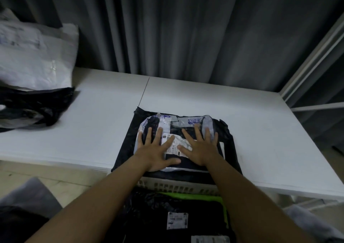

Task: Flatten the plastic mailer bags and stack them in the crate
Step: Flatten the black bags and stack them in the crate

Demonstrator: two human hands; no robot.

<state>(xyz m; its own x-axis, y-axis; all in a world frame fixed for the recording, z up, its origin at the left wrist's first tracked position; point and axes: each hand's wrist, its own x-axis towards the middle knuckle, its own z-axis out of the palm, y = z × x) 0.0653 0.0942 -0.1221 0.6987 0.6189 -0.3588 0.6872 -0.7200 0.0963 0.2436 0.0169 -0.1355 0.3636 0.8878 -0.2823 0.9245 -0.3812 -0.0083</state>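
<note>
Pressing down side by side, the left hand (155,150) and right hand (200,148) lie flat on a grey mailer (186,121), fingers (197,134) straight and spread, gripping nothing. That mailer, with a crumpled white label (172,140) between the hands, rests on a larger black mailer (126,148) at the near edge of the white counter (204,97). The black one hangs a little over that edge.

Just below it, against the counter's near side, sits a white slotted crate (176,186). Black bags (195,218) with small labels lie inside it, one with a green edge (186,196).

Far left on the counter is a heap of unsorted bags: white ones (37,56) on top, black ones (33,105) beneath. Grey curtains (176,29) hang behind the counter, and a white frame (312,64) stands at the far right.
</note>
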